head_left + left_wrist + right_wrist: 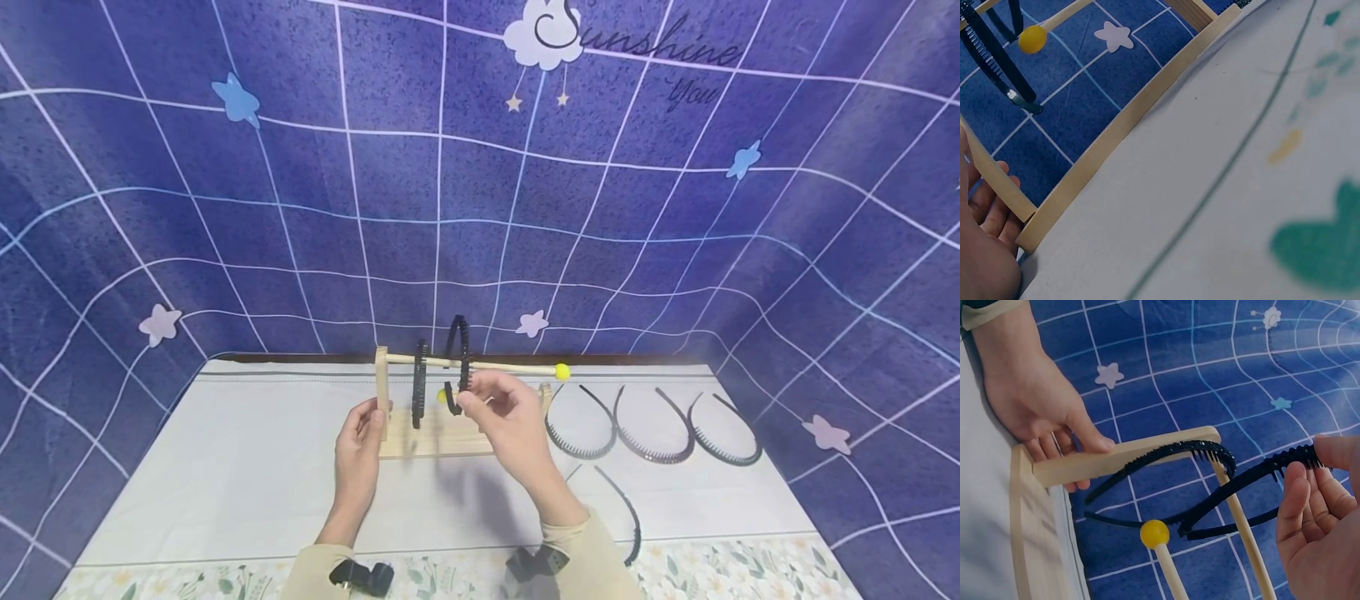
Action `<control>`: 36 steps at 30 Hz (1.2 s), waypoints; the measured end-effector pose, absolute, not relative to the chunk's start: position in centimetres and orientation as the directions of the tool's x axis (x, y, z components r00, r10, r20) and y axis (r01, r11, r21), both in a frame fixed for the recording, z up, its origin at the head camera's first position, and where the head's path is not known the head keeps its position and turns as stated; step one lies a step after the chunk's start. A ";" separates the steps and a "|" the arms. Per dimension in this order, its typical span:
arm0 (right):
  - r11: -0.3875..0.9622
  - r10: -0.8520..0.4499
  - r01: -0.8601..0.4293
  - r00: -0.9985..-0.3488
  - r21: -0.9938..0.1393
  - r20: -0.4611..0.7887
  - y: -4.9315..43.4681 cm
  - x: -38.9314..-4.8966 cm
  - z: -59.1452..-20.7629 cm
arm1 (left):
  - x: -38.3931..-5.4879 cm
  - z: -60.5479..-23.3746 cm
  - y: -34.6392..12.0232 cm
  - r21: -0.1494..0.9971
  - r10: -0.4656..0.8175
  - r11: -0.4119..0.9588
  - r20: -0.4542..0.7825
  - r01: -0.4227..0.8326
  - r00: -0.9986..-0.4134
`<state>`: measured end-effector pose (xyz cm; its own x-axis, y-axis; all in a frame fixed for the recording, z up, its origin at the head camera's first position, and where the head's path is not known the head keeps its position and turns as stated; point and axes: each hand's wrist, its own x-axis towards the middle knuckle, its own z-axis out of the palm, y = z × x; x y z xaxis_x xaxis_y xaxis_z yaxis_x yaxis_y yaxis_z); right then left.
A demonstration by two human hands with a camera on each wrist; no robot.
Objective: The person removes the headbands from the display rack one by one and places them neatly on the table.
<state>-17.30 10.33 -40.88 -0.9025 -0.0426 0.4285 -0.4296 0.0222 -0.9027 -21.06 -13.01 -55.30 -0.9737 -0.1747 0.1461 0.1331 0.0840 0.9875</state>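
My left hand (358, 454) grips the left upright (382, 387) of a wooden stand, thumb on the near side and fingers behind it. Between the thumb and fingers of my right hand (513, 429) is a black toothed headband (1241, 484), held at its curved part. The stand's upper rod (517, 368) appears to pass through that headband's loop. Closer to the left upright, another black headband (419, 387) hangs on the same rod. A yellow ball (562, 372) caps the rod's right end. Below, a second rod ends in a yellow ball (1155, 534).
Several dark headbands lie on the white cloth (247, 467) to the right: a row of three, including one at the row's right end (726, 454), and one headband (636, 525) beside my right forearm. A blue curtain (390, 183) rises behind the table.
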 end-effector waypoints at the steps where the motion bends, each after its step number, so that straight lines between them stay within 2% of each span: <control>1: 0.026 -0.038 -0.431 -0.902 -0.902 0.430 10.5 -17.3 -40.9 | -21.1 -55.3 -13.0 0.988 -0.174 0.086 0.146 0.132 -0.974; 10: 0.019 -0.009 -0.461 -0.888 -0.887 0.460 12.1 -17.2 -40.9 | -21.0 -55.2 -13.0 0.988 -0.184 0.069 0.146 0.135 -0.972; 36: 0.041 0.086 -0.434 -0.896 -0.900 0.436 16.3 -16.7 -41.3 | -21.1 -55.3 -12.9 0.987 -0.196 0.100 0.147 0.129 -0.969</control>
<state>-16.72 16.35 -41.26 -0.8958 0.0860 0.4361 -0.4341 0.0409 -0.8999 -21.12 -12.90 -55.28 -0.9695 -0.1963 0.1468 0.1291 0.1000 0.9866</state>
